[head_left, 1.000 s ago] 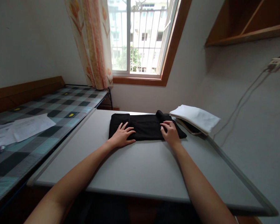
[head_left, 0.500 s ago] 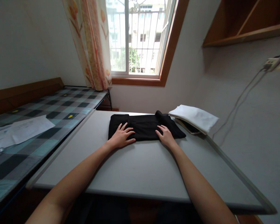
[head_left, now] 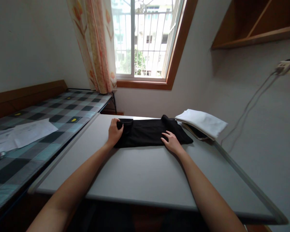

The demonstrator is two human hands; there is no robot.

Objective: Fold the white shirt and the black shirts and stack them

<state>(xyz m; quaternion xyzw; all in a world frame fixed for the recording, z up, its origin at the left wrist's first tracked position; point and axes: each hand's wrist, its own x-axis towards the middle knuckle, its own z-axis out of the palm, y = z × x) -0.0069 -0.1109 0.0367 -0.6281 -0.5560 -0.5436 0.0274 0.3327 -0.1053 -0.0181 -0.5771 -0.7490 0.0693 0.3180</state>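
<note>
A black cloth [head_left: 147,132] lies folded in a wide strip across the far part of the white table [head_left: 140,174]. At its left end, my left hand [head_left: 114,131] has its fingers curled round the cloth's far left corner, which is lifted a little. My right hand [head_left: 171,141] rests on the near edge of the cloth toward its right side, fingers spread. Just beyond that hand, a rolled or bunched part of the cloth stands up at the far edge.
Folded white cloth [head_left: 201,122] lies on a dark item at the table's far right corner. To the left is a bed with a checked cover [head_left: 38,129] and papers [head_left: 26,133]. A window [head_left: 147,42] and a wall shelf [head_left: 256,37] are beyond.
My left hand has moved left from lying flat on the cloth to the cloth's left end, and its fingers have closed on the corner. My right hand has stayed where it was.
</note>
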